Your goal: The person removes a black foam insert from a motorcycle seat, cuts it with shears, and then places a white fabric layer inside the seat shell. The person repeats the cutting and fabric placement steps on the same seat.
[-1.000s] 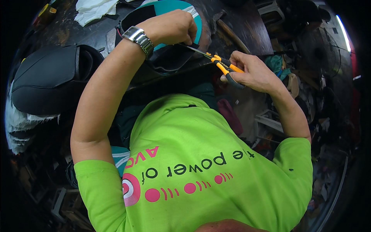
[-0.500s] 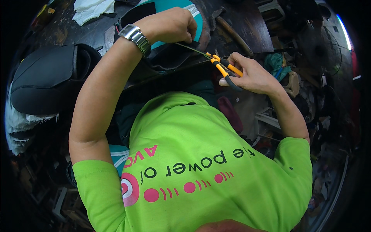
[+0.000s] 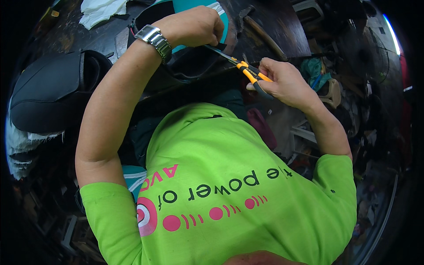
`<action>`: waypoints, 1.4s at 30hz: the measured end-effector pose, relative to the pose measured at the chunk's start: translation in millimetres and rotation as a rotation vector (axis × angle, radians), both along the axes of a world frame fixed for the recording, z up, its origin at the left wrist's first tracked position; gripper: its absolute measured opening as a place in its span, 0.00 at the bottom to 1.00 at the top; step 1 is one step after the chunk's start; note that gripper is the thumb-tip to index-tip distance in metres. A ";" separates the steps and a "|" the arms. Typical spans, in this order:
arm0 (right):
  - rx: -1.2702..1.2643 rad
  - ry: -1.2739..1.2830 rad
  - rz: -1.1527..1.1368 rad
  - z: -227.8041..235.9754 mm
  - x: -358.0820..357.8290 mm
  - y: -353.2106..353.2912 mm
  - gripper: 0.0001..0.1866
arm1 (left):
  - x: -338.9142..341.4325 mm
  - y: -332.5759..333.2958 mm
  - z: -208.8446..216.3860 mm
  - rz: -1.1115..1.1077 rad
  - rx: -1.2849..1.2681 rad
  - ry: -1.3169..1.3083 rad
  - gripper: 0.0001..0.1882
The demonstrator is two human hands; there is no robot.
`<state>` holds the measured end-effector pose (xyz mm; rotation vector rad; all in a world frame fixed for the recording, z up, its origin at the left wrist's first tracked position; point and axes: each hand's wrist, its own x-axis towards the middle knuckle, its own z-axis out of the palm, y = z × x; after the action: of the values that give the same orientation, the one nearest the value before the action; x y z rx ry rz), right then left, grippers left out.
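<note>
My right hand [image 3: 282, 81] is wrapped round the handles of a pair of scissors [image 3: 252, 73] with orange and black grips. The blades point up and left, their tips just below the fingers of my left hand [image 3: 196, 26]. Those fingers are curled down in a pinch on the edge of a black piece of material [image 3: 219, 46]. It belongs to or lies against a teal and black sewn piece [image 3: 189, 5] with a white stripe, on the table under my left hand. My wrist and hand cover much of that piece.
A hammer [image 3: 265, 39] with a wooden handle lies on the dark table [image 3: 289, 26] to the right. White cloth [image 3: 102, 12] is at the far left. A black, rounded padded piece [image 3: 51, 90] sits left of my arm. A fan [image 3: 366, 53] and floor clutter are at the right.
The scissor handles have come closer together in my right hand, and the scissors have moved slightly left. My left hand keeps its pinch, nearly still.
</note>
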<state>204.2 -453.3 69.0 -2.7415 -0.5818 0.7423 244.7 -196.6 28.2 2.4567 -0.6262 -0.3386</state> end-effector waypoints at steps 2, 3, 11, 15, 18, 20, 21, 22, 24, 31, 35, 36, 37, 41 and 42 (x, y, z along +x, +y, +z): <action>-0.022 -0.061 0.025 -1.1 -3.4 1.9 0.21 | 2.0 -0.7 -2.7 0.006 -0.015 0.010 0.07; -0.033 -0.089 0.040 -1.7 -4.8 2.3 0.20 | 3.1 -0.4 -4.5 -0.005 0.005 -0.006 0.07; 0.070 0.033 -0.033 -21.7 -4.8 -6.8 0.18 | -9.0 -15.7 13.6 -0.183 -0.258 -0.372 0.09; 0.505 0.487 -0.340 -42.6 -5.8 -16.6 0.17 | -86.9 -41.0 18.9 -0.295 -0.125 -0.302 0.10; 0.599 0.731 -0.467 -50.1 -5.7 -23.0 0.16 | -124.8 -46.8 2.1 0.048 0.211 -0.587 0.10; 0.753 0.883 -0.516 -52.0 -8.8 -24.4 0.16 | -121.2 -39.1 -14.6 0.201 0.327 -0.587 0.22; 0.798 0.914 -0.531 -51.5 -10.4 -24.6 0.16 | -119.6 -34.4 -21.0 0.241 0.299 -0.598 0.23; 0.854 0.879 -0.560 -50.5 -11.7 -24.6 0.15 | -117.6 -28.7 -25.7 0.249 0.332 -0.494 0.25; 0.919 0.813 -0.627 -47.0 -12.7 -24.8 0.14 | -115.6 -14.6 -28.5 0.166 0.310 -0.622 0.27; 1.024 -0.144 -0.333 -52.4 29.6 -12.9 0.19 | -102.6 48.4 -4.9 -0.013 0.100 -0.616 0.18; 1.079 0.009 -0.326 -79.5 43.0 18.7 0.19 | -96.5 77.2 1.6 -0.014 0.158 -0.338 0.16; 1.114 0.167 -0.339 -84.0 41.8 26.1 0.18 | -101.2 81.1 3.7 -0.071 -0.034 -0.315 0.14; 1.123 0.270 -0.365 -87.2 38.2 32.9 0.17 | -107.4 83.6 6.5 -0.114 -0.171 -0.237 0.12; 1.312 0.407 -0.412 -84.9 20.3 53.8 0.17 | -146.9 76.8 15.6 -0.135 -0.539 0.120 0.17; 1.391 0.423 -0.421 -82.0 17.1 58.5 0.17 | -156.5 72.0 14.9 -0.135 -0.481 0.082 0.16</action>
<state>221.3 -394.8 -13.1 -1.2928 -0.2236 0.4692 88.3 -124.6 43.1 1.9390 -0.7433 -0.2988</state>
